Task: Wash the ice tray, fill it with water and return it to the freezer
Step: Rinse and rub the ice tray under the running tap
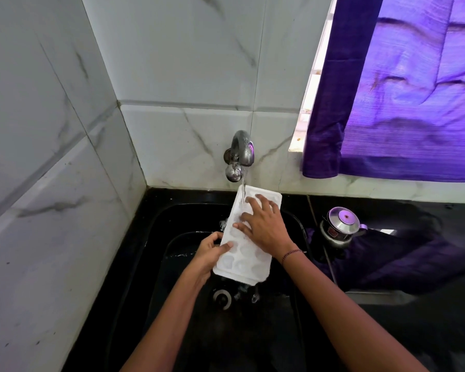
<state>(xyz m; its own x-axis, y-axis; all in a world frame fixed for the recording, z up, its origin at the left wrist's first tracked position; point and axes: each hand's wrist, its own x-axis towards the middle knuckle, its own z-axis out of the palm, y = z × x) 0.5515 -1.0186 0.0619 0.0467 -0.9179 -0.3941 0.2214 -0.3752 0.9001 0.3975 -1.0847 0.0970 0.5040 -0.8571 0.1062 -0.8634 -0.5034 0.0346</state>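
white plastic ice tray (249,260) over black sink (156,237), far end under running steel wall tap (239,154) | my left hand (208,253) grips near-left edge, thumb on top | my right hand (263,226) flat on cells, fingers (243,228) spread, holding nothing

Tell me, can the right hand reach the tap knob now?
Probably yes. The right hand lies open on the ice tray, near the tap knob; nothing stands between, and the left hand holds the tray.

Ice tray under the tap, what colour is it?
The ice tray is white; the head view shows it best.
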